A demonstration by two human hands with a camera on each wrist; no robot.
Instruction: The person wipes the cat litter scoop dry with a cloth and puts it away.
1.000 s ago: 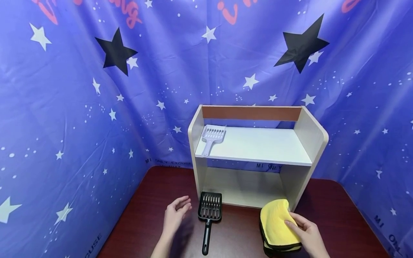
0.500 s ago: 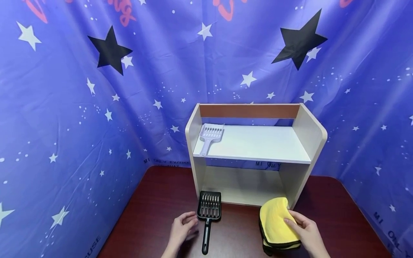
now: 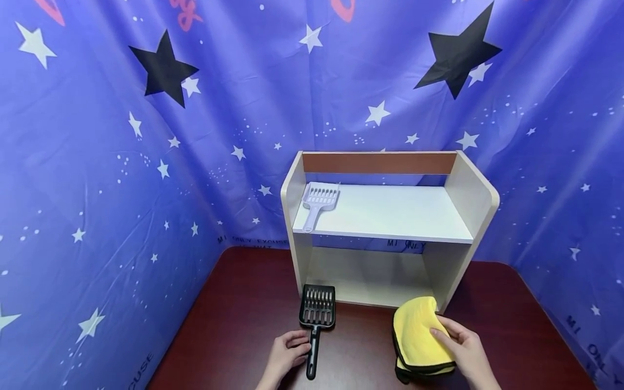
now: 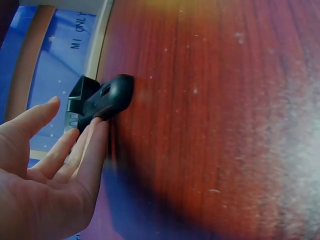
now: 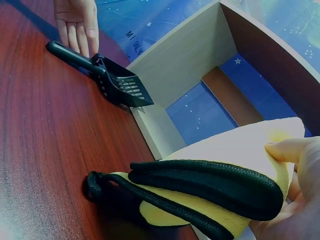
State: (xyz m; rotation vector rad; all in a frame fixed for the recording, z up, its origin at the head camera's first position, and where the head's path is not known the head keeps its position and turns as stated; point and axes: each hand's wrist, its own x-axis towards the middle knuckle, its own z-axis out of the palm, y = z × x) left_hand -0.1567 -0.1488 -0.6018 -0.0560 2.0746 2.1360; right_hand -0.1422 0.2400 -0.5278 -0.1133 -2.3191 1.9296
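My left hand (image 3: 287, 355) is beside the handle of a black slotted litter scoop (image 3: 317, 311), which lies on the table in front of the shelf. In the left wrist view the fingers (image 4: 95, 150) are extended and their tips reach the scoop's handle (image 4: 112, 97); the thumb stands apart. My right hand (image 3: 463, 346) pinches the right edge of a folded yellow cloth (image 3: 419, 336) with black trim, thumb on top. In the right wrist view the cloth's black edging (image 5: 210, 190) faces the camera, and the fingers under it are partly hidden.
A two-tier wooden shelf (image 3: 470, 200) stands at the back of the dark red table (image 3: 219, 314). On its upper board, at the left, lies a pale lilac slotted scoop (image 3: 320, 199). A blue star-patterned curtain (image 3: 253, 108) hangs behind and on both sides.
My left hand has moved right and toward me, from beside the black scoop's head to its handle. The right hand keeps its hold on the cloth. The head view has shifted slightly.
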